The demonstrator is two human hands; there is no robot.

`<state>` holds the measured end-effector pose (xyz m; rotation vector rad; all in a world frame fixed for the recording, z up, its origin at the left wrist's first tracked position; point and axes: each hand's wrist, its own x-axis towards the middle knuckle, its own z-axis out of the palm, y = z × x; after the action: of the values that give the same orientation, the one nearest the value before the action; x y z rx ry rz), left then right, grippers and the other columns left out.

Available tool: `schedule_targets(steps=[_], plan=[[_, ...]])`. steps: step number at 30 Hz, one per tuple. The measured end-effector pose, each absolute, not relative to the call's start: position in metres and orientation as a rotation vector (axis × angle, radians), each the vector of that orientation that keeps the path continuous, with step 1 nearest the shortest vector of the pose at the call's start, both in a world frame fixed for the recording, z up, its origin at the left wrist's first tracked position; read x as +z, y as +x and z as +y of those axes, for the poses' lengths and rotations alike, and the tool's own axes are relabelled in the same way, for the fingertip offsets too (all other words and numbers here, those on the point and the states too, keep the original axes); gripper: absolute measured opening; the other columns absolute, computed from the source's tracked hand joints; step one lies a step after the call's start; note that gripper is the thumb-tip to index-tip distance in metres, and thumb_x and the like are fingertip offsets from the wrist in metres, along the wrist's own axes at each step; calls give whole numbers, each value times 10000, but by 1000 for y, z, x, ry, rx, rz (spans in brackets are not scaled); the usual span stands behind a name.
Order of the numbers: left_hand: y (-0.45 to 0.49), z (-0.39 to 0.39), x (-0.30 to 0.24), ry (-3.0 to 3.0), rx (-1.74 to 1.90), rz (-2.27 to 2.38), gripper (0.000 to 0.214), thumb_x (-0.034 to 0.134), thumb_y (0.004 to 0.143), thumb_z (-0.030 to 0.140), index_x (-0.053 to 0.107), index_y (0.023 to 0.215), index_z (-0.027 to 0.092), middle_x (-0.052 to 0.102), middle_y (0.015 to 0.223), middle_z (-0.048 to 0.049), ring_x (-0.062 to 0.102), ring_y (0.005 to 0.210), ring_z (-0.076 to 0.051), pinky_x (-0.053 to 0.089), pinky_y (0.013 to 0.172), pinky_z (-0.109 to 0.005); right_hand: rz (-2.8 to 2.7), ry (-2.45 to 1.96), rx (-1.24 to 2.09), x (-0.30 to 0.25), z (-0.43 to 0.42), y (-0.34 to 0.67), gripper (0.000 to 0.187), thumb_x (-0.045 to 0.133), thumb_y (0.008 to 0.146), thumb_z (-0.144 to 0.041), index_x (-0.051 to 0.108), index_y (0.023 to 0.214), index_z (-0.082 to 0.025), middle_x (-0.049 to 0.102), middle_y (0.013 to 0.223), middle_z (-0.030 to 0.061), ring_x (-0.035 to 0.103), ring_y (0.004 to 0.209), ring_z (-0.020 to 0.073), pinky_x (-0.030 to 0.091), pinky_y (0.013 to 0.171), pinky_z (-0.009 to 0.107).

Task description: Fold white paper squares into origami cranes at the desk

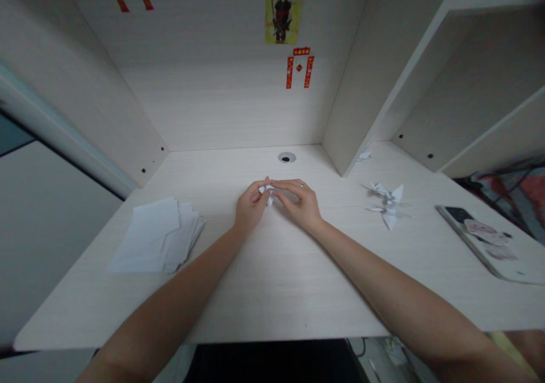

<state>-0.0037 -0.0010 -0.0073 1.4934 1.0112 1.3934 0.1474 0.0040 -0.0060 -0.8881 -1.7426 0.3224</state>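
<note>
My left hand [251, 207] and my right hand [298, 204] meet at the middle of the desk. Pinched between their fingertips is a small folded piece of white paper [267, 193], mostly hidden by my fingers. Both hands hold it together. To the left of my left hand lies a loose stack of white paper sheets [159, 236]. To the right of my right hand rests a white paper origami crane [386, 204], with a smaller folded paper piece [364, 156] farther back.
The pale wood-grain desk [272, 292] is enclosed by a back panel and side panels with shelving at right. A cable grommet [286, 157] sits near the back. A flat printed item [481, 241] lies at the right edge. Posters hang above.
</note>
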Motion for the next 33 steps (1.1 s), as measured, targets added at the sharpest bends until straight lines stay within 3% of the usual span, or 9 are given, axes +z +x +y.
schedule_targets(steps=[4,8,33], plan=[[-6,-2,-10,1615,1343,922,329,508,860,287,567,1172,200,562,1292,-77,525,1183,-197,395,1022,-339,-1731,-933,295,-6,4,148,188,583,839,-266,687,995,-276,716,990,17,634,956,189,481,888,372],[-5,-4,-10,1677,1305,956,377,494,874,298,529,1237,201,564,1287,-78,549,1155,-196,415,1006,-335,-1686,-950,291,-7,5,149,172,573,845,-263,693,969,-262,718,971,19,636,924,180,486,873,355],[-3,-5,-11,1646,1335,1023,392,554,843,325,571,1215,205,583,1272,-67,597,1097,-197,463,986,-335,-1721,-959,298,-4,2,149,163,566,840,-271,706,922,-272,728,928,16,650,906,195,492,865,375]])
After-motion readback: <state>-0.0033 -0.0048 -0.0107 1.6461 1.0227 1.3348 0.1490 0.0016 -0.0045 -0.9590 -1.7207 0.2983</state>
